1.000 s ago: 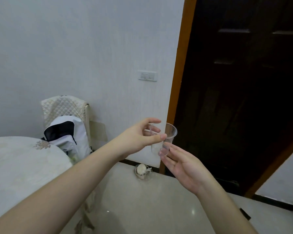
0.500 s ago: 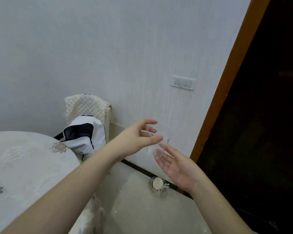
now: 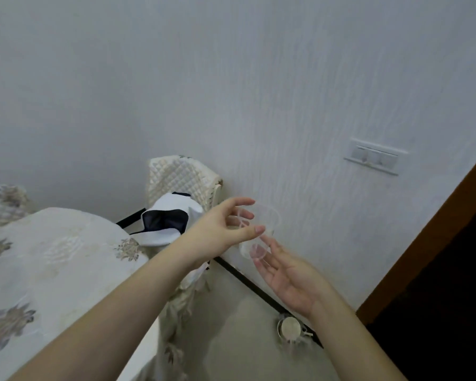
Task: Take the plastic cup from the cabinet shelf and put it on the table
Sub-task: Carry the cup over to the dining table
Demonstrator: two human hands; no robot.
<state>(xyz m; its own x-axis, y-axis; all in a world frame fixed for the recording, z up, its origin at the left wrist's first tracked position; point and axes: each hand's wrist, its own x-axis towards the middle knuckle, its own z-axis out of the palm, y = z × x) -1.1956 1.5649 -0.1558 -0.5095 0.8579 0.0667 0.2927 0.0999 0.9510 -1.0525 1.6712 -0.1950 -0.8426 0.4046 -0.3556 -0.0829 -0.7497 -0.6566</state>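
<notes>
A clear plastic cup (image 3: 261,229) hangs in the air in front of the white wall, tilted with its rim up and to the right. My left hand (image 3: 223,229) pinches its side between thumb and fingers. My right hand (image 3: 283,273) is palm up just below, its fingertips touching the cup's base. The table (image 3: 47,270), covered in a cream flowered cloth, lies to the lower left of both hands. No cabinet shelf is in view.
A chair with a quilted cream cover (image 3: 182,180) stands by the wall behind the table, holding a white and black bag (image 3: 168,218). A small round object (image 3: 289,327) lies on the floor by the skirting. A dark doorway with a brown frame (image 3: 434,235) is at the right.
The view has swung left: the doorway has slid to the right edge and more of the table shows. Both hands keep the same hold on the cup.
</notes>
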